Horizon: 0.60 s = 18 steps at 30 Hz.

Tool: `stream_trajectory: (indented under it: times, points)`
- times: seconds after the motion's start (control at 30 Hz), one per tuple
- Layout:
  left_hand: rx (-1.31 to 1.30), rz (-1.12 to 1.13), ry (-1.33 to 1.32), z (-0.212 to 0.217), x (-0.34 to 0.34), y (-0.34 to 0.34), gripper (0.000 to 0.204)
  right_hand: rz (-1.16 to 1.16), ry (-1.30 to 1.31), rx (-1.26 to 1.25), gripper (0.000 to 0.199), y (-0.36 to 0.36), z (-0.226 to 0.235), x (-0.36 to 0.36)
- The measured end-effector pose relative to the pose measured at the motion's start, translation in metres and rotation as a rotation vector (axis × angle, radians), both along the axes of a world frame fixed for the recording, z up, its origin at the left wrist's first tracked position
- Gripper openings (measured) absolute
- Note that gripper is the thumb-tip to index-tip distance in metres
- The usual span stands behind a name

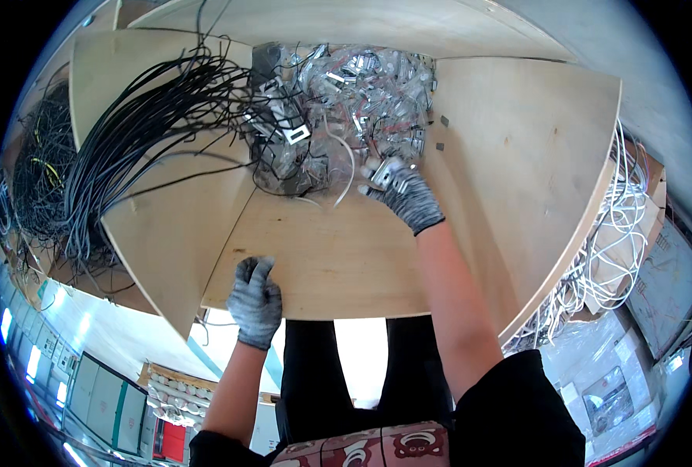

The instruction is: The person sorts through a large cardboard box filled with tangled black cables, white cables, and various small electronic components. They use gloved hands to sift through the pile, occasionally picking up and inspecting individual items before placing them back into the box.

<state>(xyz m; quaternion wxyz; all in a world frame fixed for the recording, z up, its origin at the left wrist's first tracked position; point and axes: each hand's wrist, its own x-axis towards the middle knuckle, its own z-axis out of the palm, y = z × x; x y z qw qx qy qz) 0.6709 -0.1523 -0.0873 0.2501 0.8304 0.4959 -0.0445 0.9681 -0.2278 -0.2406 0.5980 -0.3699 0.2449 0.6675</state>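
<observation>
My right hand (pixel 414 202), in a grey knit glove, is closed on a small silver metal part (pixel 385 173) at the near edge of a heap. That heap (pixel 365 86) is made of many small metal parts in clear plastic bags, some with thin red wires, at the back of a wooden bin. My left hand (pixel 255 305), gloved alike, hovers over the bin's front left with its fingers curled in. Nothing sticks out of it. A white cable (pixel 347 156) trails from the heap toward me, and a white rectangular piece (pixel 297 135) lies on the heap's left side.
A thick bundle of black cables (pixel 140 117) hangs over the left wooden panel (pixel 178 226) and reaches the heap. The right panel (pixel 525 148) stands tall beside my right arm. White cables (pixel 614 226) lie in a tangle beyond it. The wooden bin floor (pixel 322 257) slopes toward me.
</observation>
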Motion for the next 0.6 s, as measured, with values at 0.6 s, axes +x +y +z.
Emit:
stream_trajectory:
  times: [0.6]
  points:
    - [-0.538,0.518,-0.788,0.016,-0.009,0.02,0.031,0.177,-0.63,0.312,0.04,0.043,0.222,-0.08]
